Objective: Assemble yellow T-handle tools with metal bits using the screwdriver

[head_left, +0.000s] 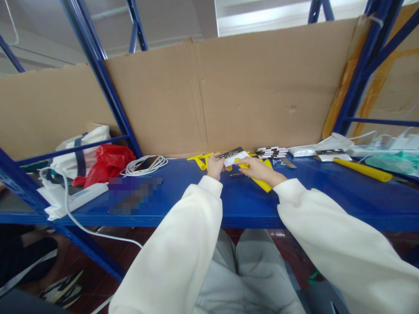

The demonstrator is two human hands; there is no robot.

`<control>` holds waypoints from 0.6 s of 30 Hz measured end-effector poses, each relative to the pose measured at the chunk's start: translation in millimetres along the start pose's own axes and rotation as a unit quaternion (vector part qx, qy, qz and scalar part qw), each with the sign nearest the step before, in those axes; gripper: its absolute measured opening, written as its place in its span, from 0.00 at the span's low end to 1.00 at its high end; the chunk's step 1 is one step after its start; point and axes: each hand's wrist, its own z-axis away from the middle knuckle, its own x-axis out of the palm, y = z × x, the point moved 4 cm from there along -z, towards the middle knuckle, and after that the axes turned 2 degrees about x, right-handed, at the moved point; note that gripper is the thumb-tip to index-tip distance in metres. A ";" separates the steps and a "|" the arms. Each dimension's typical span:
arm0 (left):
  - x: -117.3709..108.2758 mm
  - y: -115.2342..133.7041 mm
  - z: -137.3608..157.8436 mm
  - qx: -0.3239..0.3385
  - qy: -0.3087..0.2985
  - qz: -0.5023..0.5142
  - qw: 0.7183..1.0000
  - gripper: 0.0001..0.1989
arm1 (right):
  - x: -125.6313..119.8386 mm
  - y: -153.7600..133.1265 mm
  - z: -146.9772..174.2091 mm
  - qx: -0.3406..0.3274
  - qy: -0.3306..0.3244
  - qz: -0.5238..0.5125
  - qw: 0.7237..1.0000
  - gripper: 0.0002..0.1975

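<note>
The left hand's [215, 166] fingers are closed on the edge of a black-and-white card [236, 156], its long axis running roughly left to right, the right end angled away. The right hand's [257, 169] fingers curl shut around a yellow tool [262, 184] at the card's near side; its long axis slants, one end pointing rightward toward the person. Beneath lies the blue desk [183, 185]; beyond, other yellow tools [200, 163] and stacked packets [271, 152].

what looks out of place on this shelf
A pixelated patch at left hides whatever is there. One yellow piece lies far right, apart from others around the left hand and right hand. I see no clear damage.
</note>
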 end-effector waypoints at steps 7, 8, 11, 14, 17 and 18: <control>0.2 -2.8 -4.1 -0.004 -0.004 0.006 1.000 0.29 | -1.3 9.1 0.6 0.019 0.011 0.048 0.999 0.20; 0.0 -3.7 -5.3 -0.003 -0.004 0.004 1.000 0.30 | -1.8 12.2 0.1 0.028 0.019 0.051 0.998 0.20; -0.5 -5.7 -7.5 -0.004 -0.006 -0.006 1.000 0.30 | -5.1 20.7 -1.5 0.053 0.052 0.058 0.996 0.21; -1.2 -5.4 -6.5 -0.005 -0.004 -0.013 1.000 0.29 | -10.8 27.6 -2.9 0.067 0.091 0.069 0.991 0.22; -1.5 -4.0 -3.8 -0.010 -0.001 -0.024 1.000 0.30 | -19.0 35.5 -3.8 0.077 0.125 0.083 0.986 0.23; -1.5 -3.6 -2.9 -0.011 0.000 -0.027 1.000 0.30 | -22.5 38.8 -3.8 0.082 0.134 0.089 0.984 0.23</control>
